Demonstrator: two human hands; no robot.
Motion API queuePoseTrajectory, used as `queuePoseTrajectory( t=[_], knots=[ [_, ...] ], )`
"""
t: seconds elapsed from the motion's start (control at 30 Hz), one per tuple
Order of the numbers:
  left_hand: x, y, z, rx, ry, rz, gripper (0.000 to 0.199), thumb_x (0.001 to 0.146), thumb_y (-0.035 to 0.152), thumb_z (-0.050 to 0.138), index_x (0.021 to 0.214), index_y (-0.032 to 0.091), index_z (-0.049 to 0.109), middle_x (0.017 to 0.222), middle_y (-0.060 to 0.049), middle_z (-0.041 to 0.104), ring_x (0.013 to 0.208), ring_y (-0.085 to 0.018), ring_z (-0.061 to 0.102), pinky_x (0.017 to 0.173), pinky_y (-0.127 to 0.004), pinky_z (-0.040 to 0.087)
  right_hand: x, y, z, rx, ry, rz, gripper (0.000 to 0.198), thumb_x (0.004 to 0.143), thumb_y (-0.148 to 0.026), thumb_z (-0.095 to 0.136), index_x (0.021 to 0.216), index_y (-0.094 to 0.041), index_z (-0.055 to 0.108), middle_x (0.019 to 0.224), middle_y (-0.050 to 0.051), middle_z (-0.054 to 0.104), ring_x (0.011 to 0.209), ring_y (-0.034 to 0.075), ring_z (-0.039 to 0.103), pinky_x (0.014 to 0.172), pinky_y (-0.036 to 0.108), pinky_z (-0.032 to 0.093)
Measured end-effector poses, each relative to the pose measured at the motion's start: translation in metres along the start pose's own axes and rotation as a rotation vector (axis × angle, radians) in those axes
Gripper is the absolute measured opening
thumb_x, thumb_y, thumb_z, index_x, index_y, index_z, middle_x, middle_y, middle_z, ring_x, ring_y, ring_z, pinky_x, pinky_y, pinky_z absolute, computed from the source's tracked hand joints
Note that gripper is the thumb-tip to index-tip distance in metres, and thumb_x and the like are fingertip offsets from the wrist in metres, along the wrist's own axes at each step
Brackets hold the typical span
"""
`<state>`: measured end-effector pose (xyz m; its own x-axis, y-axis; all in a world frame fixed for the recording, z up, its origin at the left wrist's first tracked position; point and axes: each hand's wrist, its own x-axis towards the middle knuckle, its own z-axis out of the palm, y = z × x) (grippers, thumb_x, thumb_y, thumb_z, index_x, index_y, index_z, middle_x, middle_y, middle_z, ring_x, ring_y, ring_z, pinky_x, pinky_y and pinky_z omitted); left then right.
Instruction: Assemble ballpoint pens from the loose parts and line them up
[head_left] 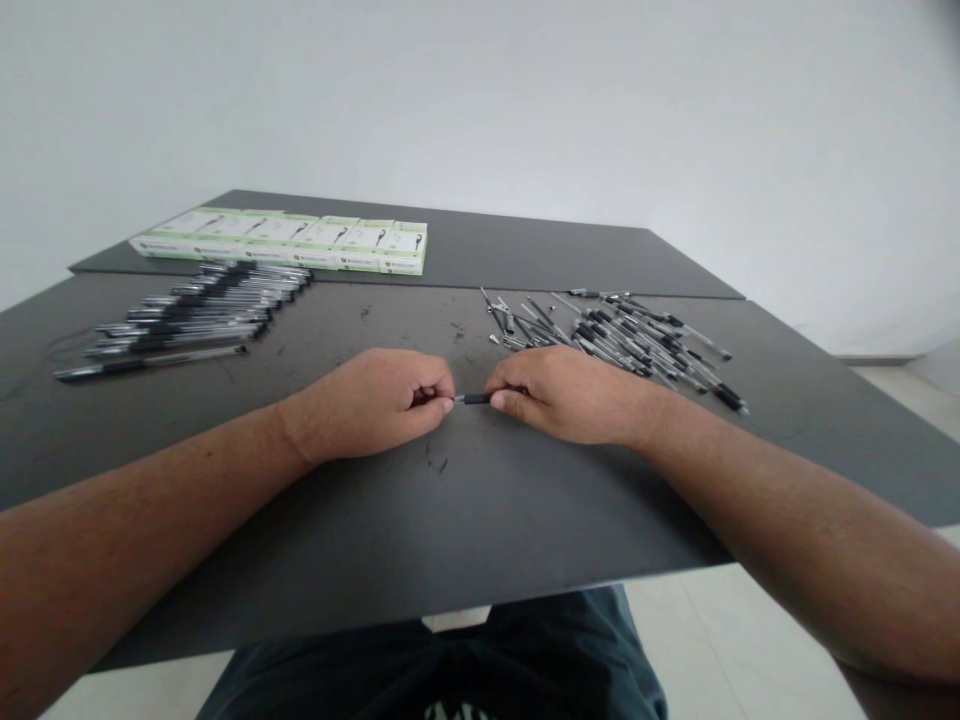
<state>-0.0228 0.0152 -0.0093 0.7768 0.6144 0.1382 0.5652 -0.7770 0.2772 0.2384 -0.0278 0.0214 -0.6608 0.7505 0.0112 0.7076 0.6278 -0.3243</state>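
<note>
Between my two hands, just above the dark table, lies a pen (475,399) with a black grip, held level. My left hand (386,400) pinches its pale tip end between thumb and forefinger. Closed around the other end of the black grip is my right hand (559,393), which hides the rest of the barrel. Right behind the right hand spreads a loose heap of pens and pen parts (637,340). Over to the left, several pens (195,305) lie side by side in a row, one of them (150,363) a little apart at the front.
A row of white and green boxes (300,240) stands at the back left, behind the lined-up pens. Small dark marks and scraps dot the table (360,540), whose near edge is close to my lap. A pale wall (480,100) rises behind the table.
</note>
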Motion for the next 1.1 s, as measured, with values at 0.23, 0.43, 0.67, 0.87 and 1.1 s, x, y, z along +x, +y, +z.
queuePoseTrajectory(
  t=[0.23,0.43,0.67,0.87,1.1],
  knots=[
    [-0.0003,0.0013,-0.0009,-0.002,-0.002,-0.007,0.019,0.093,0.034,0.055,0.091,0.024,0.071,0.081,0.000,0.075,0.075,-0.018,0.068,0.067,-0.029,0.042,-0.0004,-0.0015,-0.0014,-0.052,-0.019,0.029,0.018,0.103,-0.028,0.059,0.100,-0.018,0.073,0.093,0.006,0.076,0.084,0.019,0.065,0.075,0.030,0.041],
    [-0.0009,0.0005,-0.0011,-0.007,0.002,-0.011,0.019,0.092,0.035,0.056,0.091,0.023,0.070,0.080,0.000,0.074,0.074,-0.018,0.068,0.067,-0.029,0.042,-0.0004,0.0003,0.0004,0.013,0.030,0.062,0.018,0.099,-0.033,0.066,0.108,-0.019,0.072,0.093,0.004,0.077,0.081,0.018,0.066,0.073,0.029,0.042],
    [-0.0001,0.0012,-0.0011,-0.014,0.000,-0.002,0.019,0.093,0.034,0.055,0.090,0.024,0.070,0.082,0.000,0.074,0.077,-0.018,0.068,0.069,-0.029,0.042,-0.0002,-0.0010,-0.0005,-0.022,-0.002,0.027,0.022,0.105,-0.029,0.054,0.106,-0.017,0.073,0.098,0.008,0.077,0.088,0.020,0.067,0.079,0.030,0.043],
    [0.0000,0.0010,-0.0009,-0.023,0.005,0.002,0.018,0.092,0.033,0.056,0.090,0.024,0.070,0.081,0.001,0.074,0.076,-0.018,0.068,0.069,-0.029,0.042,-0.0003,-0.0023,-0.0014,-0.028,-0.012,0.066,0.017,0.102,-0.031,0.061,0.101,-0.018,0.072,0.092,0.005,0.076,0.081,0.019,0.065,0.074,0.029,0.041],
    [0.0001,0.0005,-0.0001,-0.022,0.004,-0.006,0.018,0.093,0.034,0.055,0.092,0.024,0.070,0.081,0.001,0.074,0.075,-0.018,0.067,0.068,-0.029,0.041,-0.0005,-0.0012,0.0003,0.008,0.011,0.064,0.020,0.099,-0.032,0.066,0.113,-0.018,0.072,0.094,0.004,0.077,0.081,0.018,0.066,0.073,0.028,0.041]
  ],
)
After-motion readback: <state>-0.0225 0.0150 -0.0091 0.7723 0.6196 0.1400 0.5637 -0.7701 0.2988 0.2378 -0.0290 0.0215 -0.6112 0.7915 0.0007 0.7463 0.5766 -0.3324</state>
